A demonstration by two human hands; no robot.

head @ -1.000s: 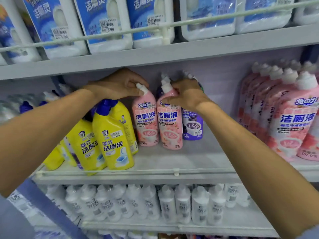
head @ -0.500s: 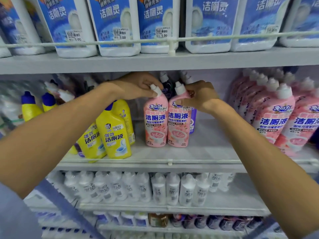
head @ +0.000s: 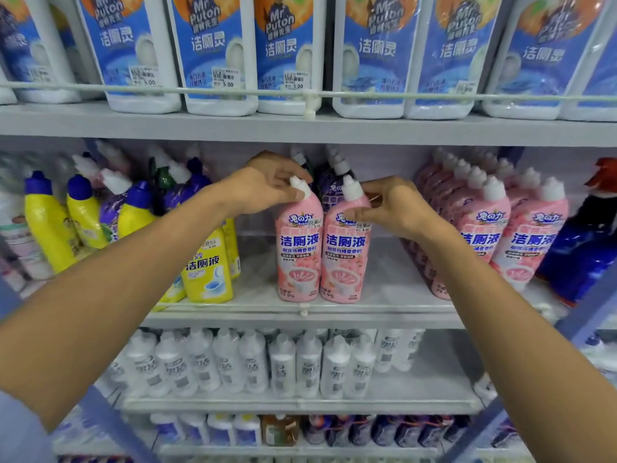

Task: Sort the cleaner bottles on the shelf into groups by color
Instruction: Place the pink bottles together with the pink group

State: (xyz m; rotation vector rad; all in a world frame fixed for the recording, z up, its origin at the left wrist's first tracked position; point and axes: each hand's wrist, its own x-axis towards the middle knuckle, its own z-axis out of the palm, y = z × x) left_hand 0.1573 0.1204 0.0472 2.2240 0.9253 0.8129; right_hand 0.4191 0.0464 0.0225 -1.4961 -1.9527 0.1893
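On the middle shelf [head: 384, 292], my left hand [head: 263, 185] pinches the white cap of one upright pink bottle [head: 298, 248]; my right hand [head: 394, 208] grips its touching neighbour [head: 344, 255] by the neck.

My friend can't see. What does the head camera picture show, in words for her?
Two hands each hold a pink cleaner bottle by its neck on the middle shelf: the left hand the left pink bottle, the right hand the right pink bottle. Yellow bottles stand left, more pink bottles right.
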